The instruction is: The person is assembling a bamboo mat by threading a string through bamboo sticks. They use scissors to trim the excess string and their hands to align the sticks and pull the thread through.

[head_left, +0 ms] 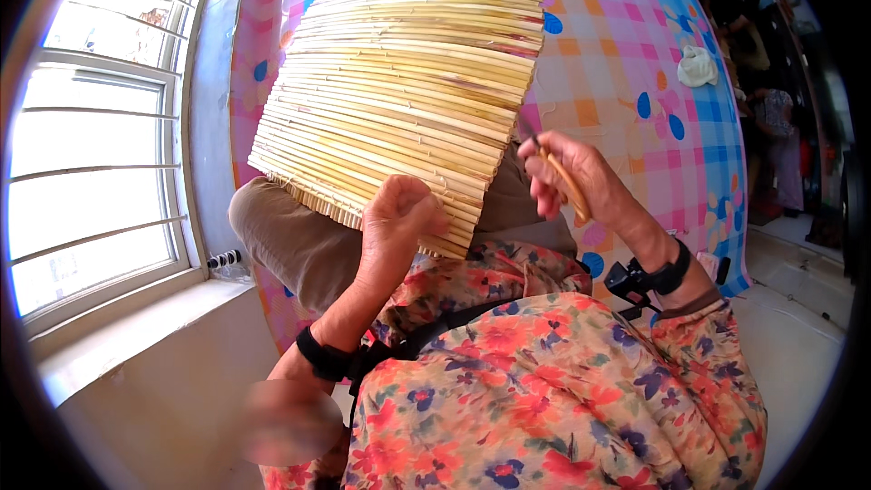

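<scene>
A mat of pale yellow reed stalks (399,82), tied side by side with thread, lies over my lap and stretches away from me. My left hand (401,210) is closed at its near edge, thumb and fingertips pinched together against the stalks. Any thread between those fingertips is too small to make out. To the right of the mat, my right hand (573,172) grips pliers with orange handles (575,192). Their dark jaws point up and left, close beside the mat's right edge, and are partly blurred.
A checked, colourful floor sheet (617,63) lies beneath the mat. On its right side rests a crumpled white cloth (698,66). A barred window (100,172) and its sill (136,331) stand at the left. Dark clutter (771,118) fills the far right.
</scene>
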A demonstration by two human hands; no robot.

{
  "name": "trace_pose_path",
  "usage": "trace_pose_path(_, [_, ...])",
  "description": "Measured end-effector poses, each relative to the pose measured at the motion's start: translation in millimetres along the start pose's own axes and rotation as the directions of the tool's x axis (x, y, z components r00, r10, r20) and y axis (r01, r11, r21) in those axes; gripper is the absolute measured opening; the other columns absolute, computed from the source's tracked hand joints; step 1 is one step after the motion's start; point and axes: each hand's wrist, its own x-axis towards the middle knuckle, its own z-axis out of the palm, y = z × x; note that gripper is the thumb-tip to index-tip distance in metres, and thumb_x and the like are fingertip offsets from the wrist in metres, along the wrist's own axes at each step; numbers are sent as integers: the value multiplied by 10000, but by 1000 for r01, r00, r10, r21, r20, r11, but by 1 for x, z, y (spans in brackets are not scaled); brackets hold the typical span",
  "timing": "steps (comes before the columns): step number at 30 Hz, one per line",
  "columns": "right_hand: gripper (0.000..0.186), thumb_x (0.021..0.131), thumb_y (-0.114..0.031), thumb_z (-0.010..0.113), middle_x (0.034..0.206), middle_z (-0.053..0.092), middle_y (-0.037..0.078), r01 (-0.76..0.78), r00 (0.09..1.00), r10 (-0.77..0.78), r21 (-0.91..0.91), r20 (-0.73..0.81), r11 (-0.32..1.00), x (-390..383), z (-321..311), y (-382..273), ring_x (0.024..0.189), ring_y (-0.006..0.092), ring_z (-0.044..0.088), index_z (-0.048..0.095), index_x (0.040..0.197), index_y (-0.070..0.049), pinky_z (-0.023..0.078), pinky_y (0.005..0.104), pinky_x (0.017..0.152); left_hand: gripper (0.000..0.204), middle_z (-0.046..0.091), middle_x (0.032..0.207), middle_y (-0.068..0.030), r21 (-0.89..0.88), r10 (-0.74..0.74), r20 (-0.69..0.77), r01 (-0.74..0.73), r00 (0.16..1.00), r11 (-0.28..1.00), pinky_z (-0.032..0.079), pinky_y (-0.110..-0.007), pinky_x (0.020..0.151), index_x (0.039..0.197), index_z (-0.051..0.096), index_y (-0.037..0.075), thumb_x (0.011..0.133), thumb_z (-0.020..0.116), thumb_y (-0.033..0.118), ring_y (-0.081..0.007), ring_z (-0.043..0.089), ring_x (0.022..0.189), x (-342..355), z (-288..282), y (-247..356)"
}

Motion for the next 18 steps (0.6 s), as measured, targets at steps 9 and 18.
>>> trace_pose_path(9, [397, 886, -453, 657, 608, 544, -34, -375, 861, 394, -122, 322, 919, 0, 28, 4, 475, 55, 550, 615, 844, -60, 440, 211, 418, 100, 619, 809, -43, -6, 53, 23, -53, 998, 999, 528, -248, 633, 981, 535, 27, 907, 599, 9, -113, 616, 660, -2, 3, 3])
trace_pose_path(18, [416, 882, -454, 661, 576, 516, -11, -387, 854, 440, -229, 276, 893, 11, 44, -13, 428, 89, 501, 648, 876, -38, 415, 230, 392, 121, 613, 812, -20, 23, 57, 41, -58, 998, 998, 504, -215, 612, 974, 540, 31, 893, 626, 6, -83, 602, 656, -1, 0, -3])
